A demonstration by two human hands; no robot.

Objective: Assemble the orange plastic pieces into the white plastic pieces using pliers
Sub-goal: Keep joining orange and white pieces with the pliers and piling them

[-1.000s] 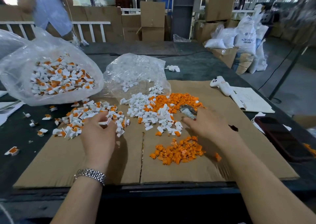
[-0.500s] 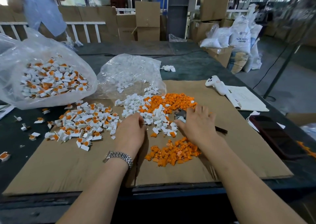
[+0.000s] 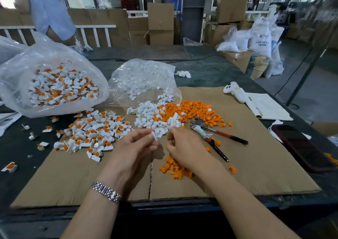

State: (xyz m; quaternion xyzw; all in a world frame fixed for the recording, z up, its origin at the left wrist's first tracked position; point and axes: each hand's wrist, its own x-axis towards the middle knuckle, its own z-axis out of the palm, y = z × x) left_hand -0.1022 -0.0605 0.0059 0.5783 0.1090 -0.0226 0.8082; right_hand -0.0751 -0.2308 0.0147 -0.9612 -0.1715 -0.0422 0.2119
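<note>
My left hand (image 3: 135, 147) pinches one white plastic piece (image 3: 154, 135) between thumb and fingertips, just above the cardboard sheet (image 3: 256, 165). My right hand (image 3: 184, 147) hovers close beside it with fingers curled toward the piece; anything inside them is hidden. The pliers (image 3: 225, 134), with red and black handles, lie loose on the cardboard to the right of my right hand. A heap of white pieces (image 3: 151, 118) and a heap of orange pieces (image 3: 193, 110) sit just beyond my hands. A smaller orange heap (image 3: 173, 169) lies under my right wrist.
Assembled white-and-orange pieces (image 3: 95, 131) spread to the left, with a bag of more (image 3: 60, 87) behind. A bag of white pieces (image 3: 142, 78) lies at the centre back. A phone (image 3: 301, 147), a notebook (image 3: 268, 107) and a white handle-shaped device (image 3: 236, 92) sit right. A person (image 3: 49, 10) stands far left.
My right hand has let go of the pliers, which now lie on the cardboard. My left hand has moved from the assembled pile to the middle and picked up a white piece.
</note>
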